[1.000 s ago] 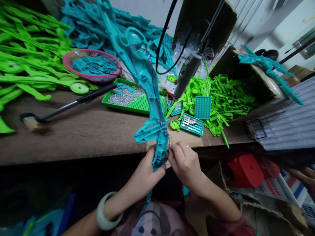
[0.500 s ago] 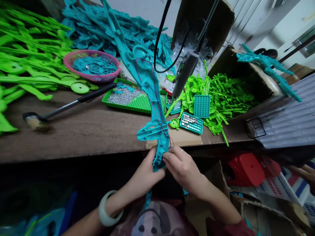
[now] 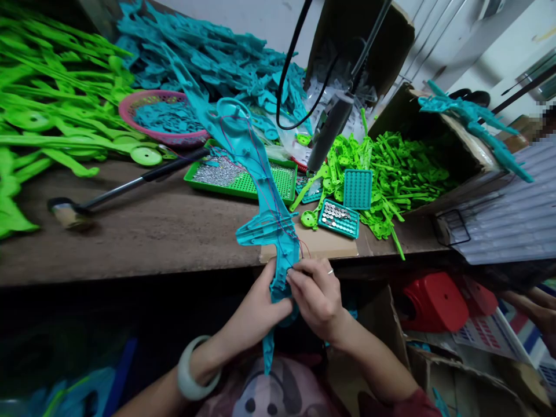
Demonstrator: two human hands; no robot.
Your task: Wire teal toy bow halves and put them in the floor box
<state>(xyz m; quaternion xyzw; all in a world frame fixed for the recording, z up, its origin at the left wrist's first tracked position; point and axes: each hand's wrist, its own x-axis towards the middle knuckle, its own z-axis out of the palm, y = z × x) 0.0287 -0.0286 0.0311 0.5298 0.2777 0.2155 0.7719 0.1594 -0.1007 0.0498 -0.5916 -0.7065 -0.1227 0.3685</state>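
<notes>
A long teal plastic toy shell half [image 3: 268,191], its hollow ribbed side up, slants from above the bench down toward my lap. My left hand [image 3: 254,313] is wrapped round its narrow lower end, thumb across the near side. Thin red and dark wires [image 3: 278,214] run along the hollow and loop out close to my right fingers. My right hand [image 3: 317,295] is closed in a pinch at the shell's inner edge; what sits between its fingertips is too small and hidden to make out.
On the bench [image 3: 174,237] lie a hammer-like tool [image 3: 139,179], a green tray [image 3: 226,179] of small metal parts, a pink basket [image 3: 125,119], and a teal tray of metal discs [image 3: 339,219]. An electric screwdriver [image 3: 328,133] hangs above. Green and teal plastic parts are heaped behind.
The shell's far end has swung left and lower. Its pointed near end shows more below my left hand. Both hands keep their hold at nearly the same spot.
</notes>
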